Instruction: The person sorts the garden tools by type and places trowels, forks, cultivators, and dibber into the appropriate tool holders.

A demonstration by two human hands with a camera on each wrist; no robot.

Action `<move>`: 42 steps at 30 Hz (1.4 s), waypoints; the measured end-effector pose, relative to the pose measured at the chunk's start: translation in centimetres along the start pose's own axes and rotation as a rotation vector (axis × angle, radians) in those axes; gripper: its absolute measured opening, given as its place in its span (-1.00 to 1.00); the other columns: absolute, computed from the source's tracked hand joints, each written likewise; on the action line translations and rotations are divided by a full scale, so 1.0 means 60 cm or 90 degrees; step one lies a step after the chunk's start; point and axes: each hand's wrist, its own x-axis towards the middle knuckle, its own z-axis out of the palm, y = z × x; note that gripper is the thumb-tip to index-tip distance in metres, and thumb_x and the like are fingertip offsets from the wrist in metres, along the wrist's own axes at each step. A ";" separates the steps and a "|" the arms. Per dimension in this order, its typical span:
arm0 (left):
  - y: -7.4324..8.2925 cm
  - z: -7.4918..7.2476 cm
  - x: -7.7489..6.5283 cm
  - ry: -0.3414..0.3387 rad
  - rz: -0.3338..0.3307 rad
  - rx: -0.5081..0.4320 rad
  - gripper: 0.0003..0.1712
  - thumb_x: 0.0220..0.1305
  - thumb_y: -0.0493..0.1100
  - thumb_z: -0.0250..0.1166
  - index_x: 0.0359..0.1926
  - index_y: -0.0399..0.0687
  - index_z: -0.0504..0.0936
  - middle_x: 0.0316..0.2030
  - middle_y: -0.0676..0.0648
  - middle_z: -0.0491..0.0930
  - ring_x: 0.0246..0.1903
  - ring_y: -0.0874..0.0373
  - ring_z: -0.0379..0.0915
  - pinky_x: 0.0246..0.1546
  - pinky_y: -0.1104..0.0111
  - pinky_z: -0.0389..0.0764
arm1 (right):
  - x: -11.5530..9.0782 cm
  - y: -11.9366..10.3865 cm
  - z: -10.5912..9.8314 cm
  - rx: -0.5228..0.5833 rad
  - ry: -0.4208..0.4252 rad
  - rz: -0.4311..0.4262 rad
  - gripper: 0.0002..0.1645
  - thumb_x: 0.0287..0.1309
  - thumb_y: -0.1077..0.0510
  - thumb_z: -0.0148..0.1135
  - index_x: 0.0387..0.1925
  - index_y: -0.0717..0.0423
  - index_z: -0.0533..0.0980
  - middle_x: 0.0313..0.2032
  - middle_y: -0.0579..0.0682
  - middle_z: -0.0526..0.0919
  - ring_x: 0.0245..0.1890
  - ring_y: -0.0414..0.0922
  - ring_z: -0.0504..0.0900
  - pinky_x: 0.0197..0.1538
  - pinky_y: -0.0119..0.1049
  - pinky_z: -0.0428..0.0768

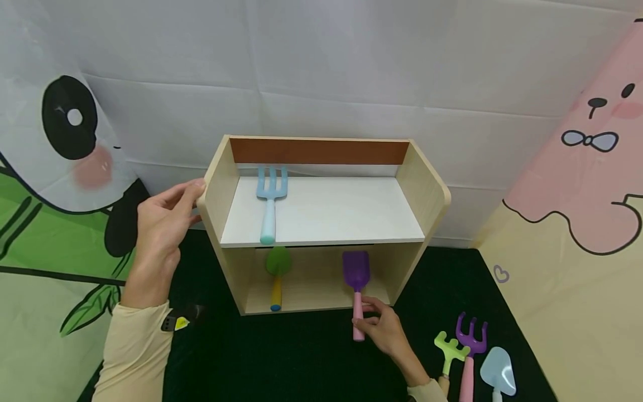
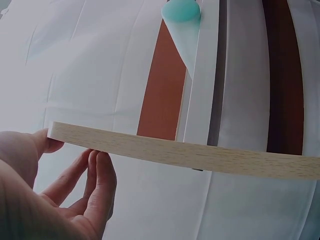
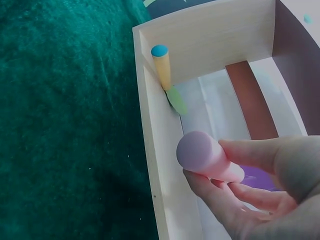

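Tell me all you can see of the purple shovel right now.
The purple shovel looks like plastic: a purple scoop blade on a pink handle. It lies flat, blade inside the shelf's lower bay at the right, handle sticking out over the front edge. The right hand pinches the handle near its end; nothing else touches it.

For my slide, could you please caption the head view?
Right hand holds purple spade in shelf's lower bay; left hand steadies its side.

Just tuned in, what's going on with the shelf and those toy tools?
A person's left hand grips the left side panel of a small wooden shelf. The right hand pinches the pink handle of a purple shovel whose blade lies in the lower compartment, beside a green shovel. A blue fork lies on the upper board. Three more tools lie on the dark cloth.
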 end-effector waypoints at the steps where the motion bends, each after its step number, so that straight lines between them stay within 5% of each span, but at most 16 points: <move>1: 0.000 0.000 0.000 -0.001 -0.001 -0.001 -0.31 0.00 0.34 0.31 0.13 0.16 0.59 0.17 0.01 0.39 0.10 0.15 0.31 0.12 0.17 0.40 | 0.003 -0.001 0.002 0.000 0.002 -0.007 -0.35 0.07 0.20 0.38 0.21 0.15 0.38 -0.01 0.21 0.52 -0.28 -0.05 0.68 -0.29 -0.24 0.65; 20: -0.003 0.000 0.004 -0.004 -0.005 0.007 -0.32 0.03 0.35 0.28 0.14 0.19 0.58 0.19 -0.01 0.38 0.11 0.13 0.30 0.16 0.12 0.36 | 0.065 -0.004 0.043 -0.006 0.028 -0.061 -0.41 0.09 0.19 0.37 0.16 0.25 0.42 0.00 0.24 0.53 -0.15 0.06 0.65 -0.21 -0.26 0.65; 42: -0.006 0.000 0.004 0.000 0.009 0.001 -0.31 0.02 0.33 0.31 0.14 0.14 0.59 0.16 0.00 0.40 0.09 0.15 0.32 0.06 0.23 0.43 | 0.120 -0.009 0.074 -0.028 0.026 -0.022 -0.44 0.04 0.15 0.40 0.08 0.28 0.48 -0.08 0.16 0.61 -0.15 -0.02 0.66 -0.12 -0.22 0.62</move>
